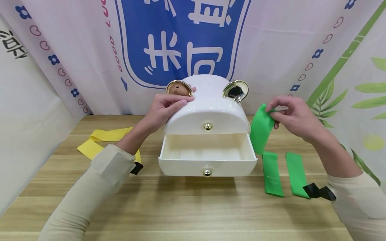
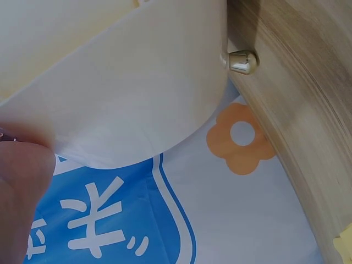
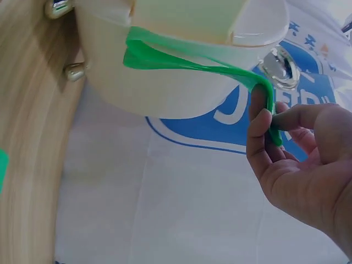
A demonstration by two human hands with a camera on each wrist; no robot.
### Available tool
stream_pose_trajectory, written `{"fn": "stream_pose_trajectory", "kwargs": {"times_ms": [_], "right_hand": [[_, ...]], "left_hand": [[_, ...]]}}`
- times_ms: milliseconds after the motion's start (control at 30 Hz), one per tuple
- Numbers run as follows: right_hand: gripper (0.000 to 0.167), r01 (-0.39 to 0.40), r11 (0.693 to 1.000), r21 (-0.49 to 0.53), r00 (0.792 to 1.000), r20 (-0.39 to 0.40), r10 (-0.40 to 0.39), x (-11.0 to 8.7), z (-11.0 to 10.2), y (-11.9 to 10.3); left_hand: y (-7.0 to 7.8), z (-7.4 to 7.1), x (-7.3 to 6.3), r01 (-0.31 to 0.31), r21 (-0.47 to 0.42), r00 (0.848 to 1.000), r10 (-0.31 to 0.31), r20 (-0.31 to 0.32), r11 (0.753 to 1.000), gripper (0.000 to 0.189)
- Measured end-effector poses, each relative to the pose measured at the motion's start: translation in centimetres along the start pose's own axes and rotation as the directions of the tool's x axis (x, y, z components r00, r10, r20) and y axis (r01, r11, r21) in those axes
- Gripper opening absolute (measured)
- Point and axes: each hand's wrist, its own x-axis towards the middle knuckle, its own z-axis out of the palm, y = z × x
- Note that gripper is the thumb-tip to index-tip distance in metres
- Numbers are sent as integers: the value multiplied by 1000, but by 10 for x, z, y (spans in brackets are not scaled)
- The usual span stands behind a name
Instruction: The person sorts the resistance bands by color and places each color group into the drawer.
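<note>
A white drawer box (image 1: 211,100) with gold ears stands on the table, its lower drawer (image 1: 208,167) pulled out and the inside bare. My left hand (image 1: 164,108) rests on the box top at the left ear (image 1: 179,89), fingers extended around the ear's base. In the left wrist view, a finger (image 2: 25,176) lies against the white shell. Between thumb and fingers, my right hand (image 1: 294,115) pinches one end of a folded green strip (image 1: 260,130). It hangs beside the right side of the box. The right wrist view shows the green strip (image 3: 181,65) doubled into a loop.
Two more green strips, a nearer-to-box one (image 1: 272,174) and an outer one (image 1: 297,174), lie flat at the right. Yellow strips (image 1: 108,135) lie at the left, partly behind my left forearm. A printed curtain (image 1: 265,50) hangs directly behind the wooden table (image 1: 181,214).
</note>
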Motion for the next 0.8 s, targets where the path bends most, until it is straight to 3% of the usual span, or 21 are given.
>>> {"fn": "stream_pose_trajectory", "kwargs": {"times_ms": [300, 500, 800], "right_hand": [[21, -31, 998, 59, 996, -84, 36, -3, -11, -20], [23, 24, 987, 158, 993, -117, -6, -4, -20, -32], [22, 181, 902, 392, 980, -145, -133, -5, -32, -46]], "left_hand": [[-1, -1, -1, 18, -14, 1000, -18, 3, 1000, 24], [-2, 0, -1, 19, -11, 1000, -19, 0, 1000, 24], [-1, 0, -1, 12, -15, 1000, -12, 0, 1000, 24]]}}
